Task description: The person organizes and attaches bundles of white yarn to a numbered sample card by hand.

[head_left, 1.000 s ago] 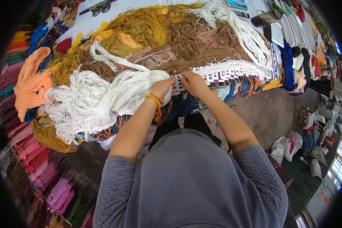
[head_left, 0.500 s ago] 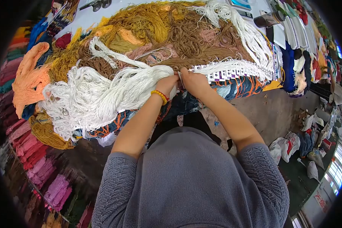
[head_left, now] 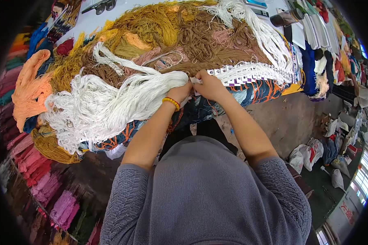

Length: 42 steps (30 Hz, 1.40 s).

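The table (head_left: 90,24) is buried in yarn, only a strip of its white top showing at the far left corner. Biggest of all, a tangle of mustard and brown yarn (head_left: 180,36) spreads across the far half. In front of it, along the near edge, a thick white yarn bundle (head_left: 106,104) fans out to the left and narrows toward the middle. At the left edge, an orange skein (head_left: 30,87) hangs over. Along the near edge to the right runs the sample card strip (head_left: 249,75), white and purple squares with white strands knotted through it, stretching toward the right corner.

Now the hands, meeting at the middle of the near edge. The left hand (head_left: 180,92), a yellow bead bracelet (head_left: 171,103) on its wrist, is closed around the narrow end of the white yarn bundle, fingers curled tight, thumb side up. The right hand (head_left: 210,85) sits touching it, fingers pinched narrow on the near end of the sample card strip and the white strands there; whether thumb and forefinger meet, I cannot tell, the knuckles cover it. Both forearms reach out from grey knit sleeves (head_left: 126,192).
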{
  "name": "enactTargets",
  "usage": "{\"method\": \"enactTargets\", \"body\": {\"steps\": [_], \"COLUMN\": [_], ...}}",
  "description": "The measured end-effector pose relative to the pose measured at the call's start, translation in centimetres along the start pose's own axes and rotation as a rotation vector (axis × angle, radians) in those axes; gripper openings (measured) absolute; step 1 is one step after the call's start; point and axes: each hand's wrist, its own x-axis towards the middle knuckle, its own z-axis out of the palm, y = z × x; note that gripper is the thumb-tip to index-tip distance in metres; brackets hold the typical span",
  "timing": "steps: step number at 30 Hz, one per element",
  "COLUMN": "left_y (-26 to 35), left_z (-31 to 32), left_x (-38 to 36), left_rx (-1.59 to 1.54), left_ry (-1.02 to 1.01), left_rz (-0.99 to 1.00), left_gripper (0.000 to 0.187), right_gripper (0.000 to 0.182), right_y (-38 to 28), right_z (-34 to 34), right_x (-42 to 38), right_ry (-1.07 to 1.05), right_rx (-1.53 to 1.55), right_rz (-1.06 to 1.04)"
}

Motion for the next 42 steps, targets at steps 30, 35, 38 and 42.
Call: {"method": "enactTargets", "body": {"steps": [30,35,38,42], "left_y": [-0.1,-1.2,-1.2,-0.3], "left_z": [-1.0,-1.0,-1.7,-2.2], "left_x": [-0.8,-0.3,0.5,-1.7], "left_rx": [-0.68,-0.537,-0.515,-1.021], "left_ry": [-0.371,-0.357,-0.426,-0.379], "left_rz": [0.163,0.128,0.121,0.16], "left_gripper": [0.041,0.033,0.027,0.031], "right_gripper": [0.02,0.014,0.014,0.019], "right_y": [3.8,0.5,0.5,1.7], "right_z": [1.4,0.8,0.2,1.2], "right_x": [-0.6,-2.1,-0.5,1.6], "right_ry": [0.063,0.158,0.225,0.091], "right_rx": [0.229,-0.032,-0.131,-0.19], "right_rz": [-0.1,-0.332,-0.33,-0.467]}}
